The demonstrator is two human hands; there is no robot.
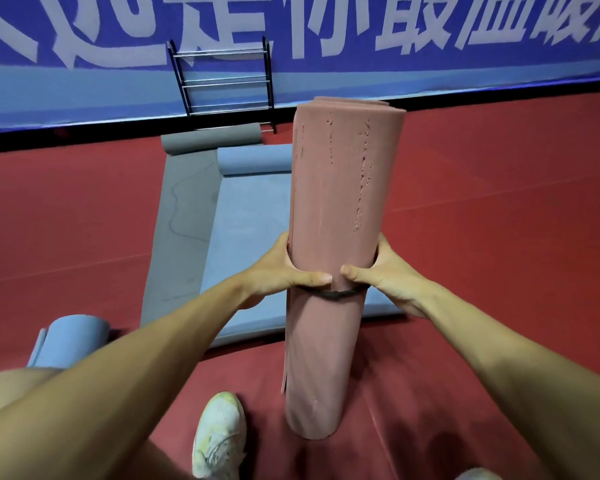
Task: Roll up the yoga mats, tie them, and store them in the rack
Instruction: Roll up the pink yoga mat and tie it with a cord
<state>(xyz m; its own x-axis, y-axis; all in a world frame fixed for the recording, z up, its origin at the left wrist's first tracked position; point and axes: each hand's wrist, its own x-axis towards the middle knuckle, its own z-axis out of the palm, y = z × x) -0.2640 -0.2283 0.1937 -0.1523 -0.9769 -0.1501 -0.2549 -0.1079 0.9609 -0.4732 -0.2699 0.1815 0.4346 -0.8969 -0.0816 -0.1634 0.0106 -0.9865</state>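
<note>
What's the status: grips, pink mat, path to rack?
Left grip and right grip hold rolled pink mat upright. Black band around it, just below thumbs. Grey mat and blue mat lie part-unrolled before rack.

Left hand (284,268), right hand (387,271): curled grip.

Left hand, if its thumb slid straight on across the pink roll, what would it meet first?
Most likely the thumb of the right hand. It and the left hand hold the pink rolled mat, thumb tips facing across a small gap above the black strap.
</note>
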